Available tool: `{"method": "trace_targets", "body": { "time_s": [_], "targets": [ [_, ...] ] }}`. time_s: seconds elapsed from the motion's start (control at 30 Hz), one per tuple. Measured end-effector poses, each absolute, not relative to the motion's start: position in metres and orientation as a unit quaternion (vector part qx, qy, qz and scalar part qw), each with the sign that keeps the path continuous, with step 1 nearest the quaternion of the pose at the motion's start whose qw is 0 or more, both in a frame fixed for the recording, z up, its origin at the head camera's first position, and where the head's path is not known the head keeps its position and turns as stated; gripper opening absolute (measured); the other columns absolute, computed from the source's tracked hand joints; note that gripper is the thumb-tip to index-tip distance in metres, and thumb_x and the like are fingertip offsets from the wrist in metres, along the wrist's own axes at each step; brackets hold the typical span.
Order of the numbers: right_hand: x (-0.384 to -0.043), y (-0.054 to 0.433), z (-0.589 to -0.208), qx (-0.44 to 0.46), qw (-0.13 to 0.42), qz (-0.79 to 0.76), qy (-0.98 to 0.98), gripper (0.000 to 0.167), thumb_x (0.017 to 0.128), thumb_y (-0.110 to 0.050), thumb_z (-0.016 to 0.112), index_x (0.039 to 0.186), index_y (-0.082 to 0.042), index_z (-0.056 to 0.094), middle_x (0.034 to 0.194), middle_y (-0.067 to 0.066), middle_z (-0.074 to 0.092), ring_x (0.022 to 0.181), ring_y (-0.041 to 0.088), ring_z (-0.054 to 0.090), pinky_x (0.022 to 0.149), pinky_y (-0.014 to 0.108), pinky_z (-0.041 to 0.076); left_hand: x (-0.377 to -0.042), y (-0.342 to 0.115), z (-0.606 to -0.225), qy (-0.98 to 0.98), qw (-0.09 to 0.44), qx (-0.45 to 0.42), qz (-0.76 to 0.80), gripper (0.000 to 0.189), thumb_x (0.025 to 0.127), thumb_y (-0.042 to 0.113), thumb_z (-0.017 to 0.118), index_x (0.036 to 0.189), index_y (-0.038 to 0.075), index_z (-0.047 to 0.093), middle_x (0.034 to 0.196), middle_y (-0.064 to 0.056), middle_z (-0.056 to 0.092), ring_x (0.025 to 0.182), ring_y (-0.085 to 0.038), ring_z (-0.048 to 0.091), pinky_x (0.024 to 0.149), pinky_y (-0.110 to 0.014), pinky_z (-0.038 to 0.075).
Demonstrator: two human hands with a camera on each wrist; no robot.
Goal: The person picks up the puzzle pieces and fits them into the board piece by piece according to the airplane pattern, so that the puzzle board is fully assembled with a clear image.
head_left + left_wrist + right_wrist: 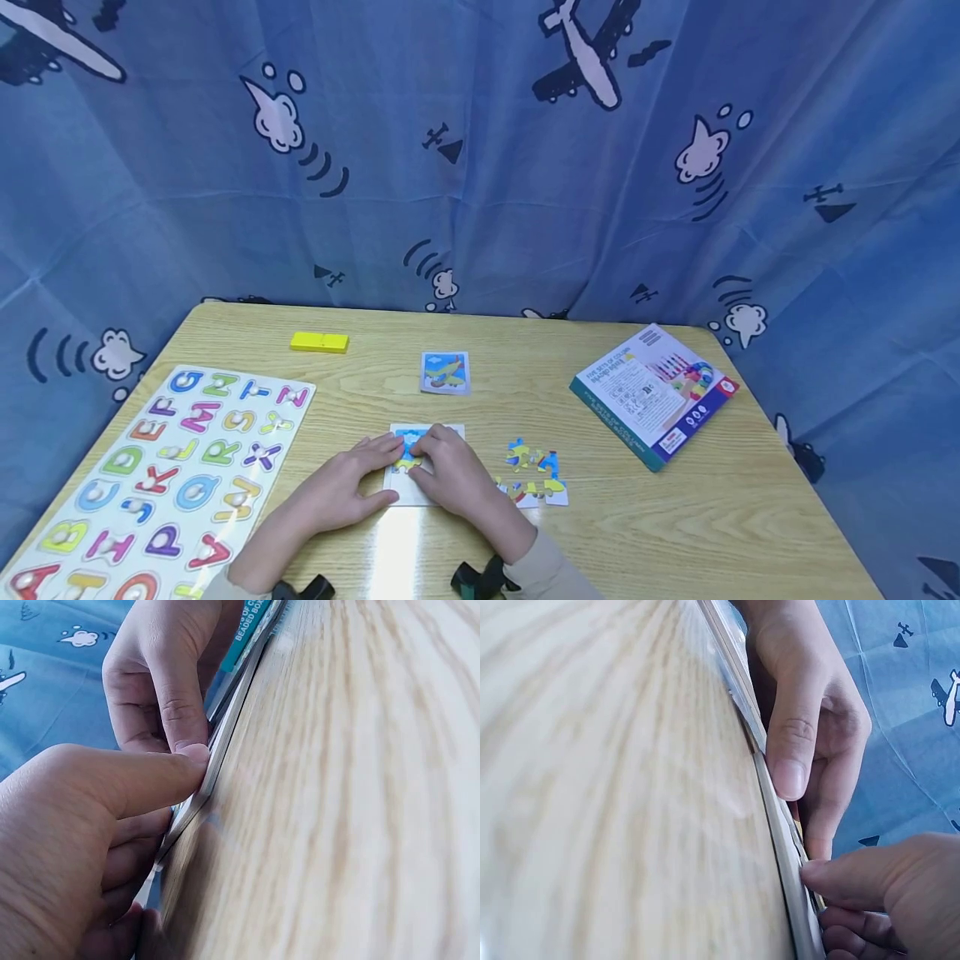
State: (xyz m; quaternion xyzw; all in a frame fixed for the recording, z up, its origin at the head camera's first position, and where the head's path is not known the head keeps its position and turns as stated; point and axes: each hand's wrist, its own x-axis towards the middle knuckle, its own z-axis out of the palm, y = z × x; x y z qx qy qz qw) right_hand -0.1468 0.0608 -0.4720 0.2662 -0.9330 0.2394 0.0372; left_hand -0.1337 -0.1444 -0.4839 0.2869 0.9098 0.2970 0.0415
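A white-bordered puzzle board lies on the table, partly filled with blue and yellow pieces. My left hand rests along its left side, fingers stretched onto the pieces and thumb by the lower left border. From the right, my right hand bends its fingers down onto the board's middle; whether a piece is pinched under them is hidden. In the right wrist view, the right thumb touches the board's edge. Loose jigsaw pieces lie in a group to the right of the board.
Behind the board lies a small airplane picture card. A white alphabet peg board covers the table's left side. A yellow block sits at the back left, and a bead-set box at the right. A blue curtain hangs behind.
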Motion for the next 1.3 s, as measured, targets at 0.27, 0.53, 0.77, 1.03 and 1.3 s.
{"method": "trace_targets", "body": {
  "time_s": [0.27,0.53,0.77,1.03,1.3],
  "targets": [
    [-0.147,0.061,-0.472,0.27,0.031,0.237,-0.933,0.016,0.084,-0.019,0.069,0.098,-0.011,0.07,0.094,-0.003,0.059,0.089,0.01,0.056,0.08,0.021,0.053,-0.133,-0.145,-0.483,0.912,0.048,0.279,0.295,0.061,0.085,0.035,0.068,0.137,0.009,0.051,0.145,-0.005,0.046,0.137,-0.024,0.039,0.114,-0.045,0.032],
    [-0.148,0.061,-0.471,0.274,0.022,0.229,-0.934,0.016,0.085,-0.019,0.07,0.098,-0.01,0.072,0.095,-0.002,0.058,0.088,0.009,0.055,0.078,0.02,0.052,-0.133,-0.144,-0.484,0.915,0.02,0.29,0.278,0.058,0.086,0.036,0.067,0.137,0.013,0.053,0.144,-0.004,0.047,0.136,-0.023,0.041,0.113,-0.045,0.034],
    [-0.147,0.061,-0.471,0.267,0.021,0.241,-0.933,0.017,0.085,-0.021,0.07,0.097,-0.009,0.071,0.094,-0.002,0.058,0.09,0.01,0.056,0.08,0.021,0.052,-0.13,-0.139,-0.486,0.897,-0.031,0.346,0.274,0.043,0.087,0.034,0.067,0.124,0.012,0.064,0.14,-0.004,0.051,0.133,-0.022,0.045,0.113,-0.045,0.033],
    [-0.148,0.062,-0.468,0.264,0.006,0.248,-0.932,0.02,0.084,-0.02,0.071,0.101,-0.01,0.068,0.096,-0.003,0.059,0.092,0.01,0.056,0.081,0.021,0.051,-0.13,-0.136,-0.489,0.897,-0.01,0.343,0.278,0.043,0.089,0.039,0.063,0.125,0.015,0.064,0.142,-0.005,0.049,0.133,-0.024,0.045,0.112,-0.045,0.035],
    [-0.148,0.069,-0.459,0.256,-0.033,0.253,-0.933,0.03,0.083,-0.02,0.072,0.11,-0.011,0.067,0.1,-0.003,0.061,0.093,0.009,0.057,0.084,0.023,0.052,-0.13,-0.136,-0.488,0.903,0.02,0.32,0.285,0.044,0.09,0.041,0.062,0.127,0.018,0.062,0.145,-0.001,0.047,0.135,-0.024,0.041,0.11,-0.046,0.037]
  ]
}}
